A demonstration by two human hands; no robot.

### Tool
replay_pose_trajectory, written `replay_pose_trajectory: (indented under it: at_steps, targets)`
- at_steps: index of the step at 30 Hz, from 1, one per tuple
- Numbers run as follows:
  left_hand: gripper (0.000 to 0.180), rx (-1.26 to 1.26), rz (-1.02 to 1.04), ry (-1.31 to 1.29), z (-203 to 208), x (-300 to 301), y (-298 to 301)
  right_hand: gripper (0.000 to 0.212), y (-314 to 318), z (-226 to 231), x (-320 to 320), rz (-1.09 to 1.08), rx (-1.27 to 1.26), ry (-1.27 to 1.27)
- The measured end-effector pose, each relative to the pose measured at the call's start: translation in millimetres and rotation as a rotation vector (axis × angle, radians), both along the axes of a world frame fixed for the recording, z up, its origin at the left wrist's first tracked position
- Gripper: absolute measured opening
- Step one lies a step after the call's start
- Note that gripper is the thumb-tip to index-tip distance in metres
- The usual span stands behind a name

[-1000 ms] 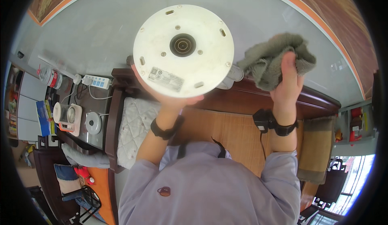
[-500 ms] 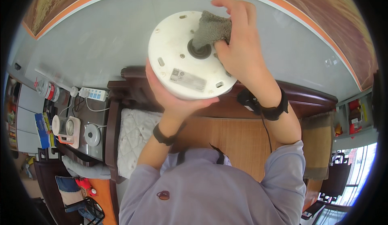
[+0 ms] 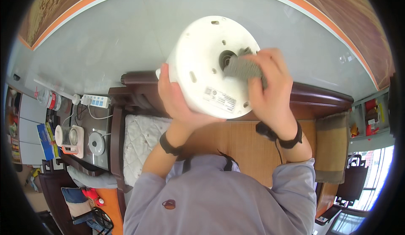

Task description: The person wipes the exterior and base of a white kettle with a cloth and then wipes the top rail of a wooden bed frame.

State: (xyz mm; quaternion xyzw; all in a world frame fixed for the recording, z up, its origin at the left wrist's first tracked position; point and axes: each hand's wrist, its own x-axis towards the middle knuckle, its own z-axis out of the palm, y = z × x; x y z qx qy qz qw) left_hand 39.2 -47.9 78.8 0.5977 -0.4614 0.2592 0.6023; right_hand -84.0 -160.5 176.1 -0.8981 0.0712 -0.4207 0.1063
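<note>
A white electric kettle [image 3: 196, 49] is held up in front of me, its round underside turned toward me. A dark round socket [image 3: 227, 59] sits at the centre, with small slots, screw holes and a printed label around it. My left hand [image 3: 179, 102] is wrapped round the kettle's side from the lower left, thumb upward. In my right hand [image 3: 272, 89] a crumpled grey cloth [image 3: 244, 69] is pinched, lying against the underside just right of the socket. The fingers of that hand are slightly blurred. The kettle's far side is hidden.
On the left, a dark side table [image 3: 99, 162] carries a white round power base [image 3: 96, 143], a glass-jug appliance [image 3: 71, 138] and a power strip [image 3: 98, 100]. Below the kettle is a wooden bench [image 3: 232, 150] with a quilted white pad [image 3: 143, 144]. A grey wall [image 3: 126, 36] rises beyond.
The kettle has shifted right and slightly down and has turned. My right hand with the cloth has moved down and right, and the cloth has come off the socket's middle.
</note>
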Motion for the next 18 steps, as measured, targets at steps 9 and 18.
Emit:
replay_pose_trajectory:
  at_steps: [9, 18]
  targets:
    - [0.093, -0.160, -0.274, 0.336, -3.6, -6.7, 5.3, 0.021, -36.3, 10.2, 33.2, -0.024, 0.182, -0.111]
    - [0.075, -0.343, -0.363, 0.570, -20.2, 7.1, 14.5, 0.030, 38.3, -2.2, -28.5, 0.103, 0.265, 0.070]
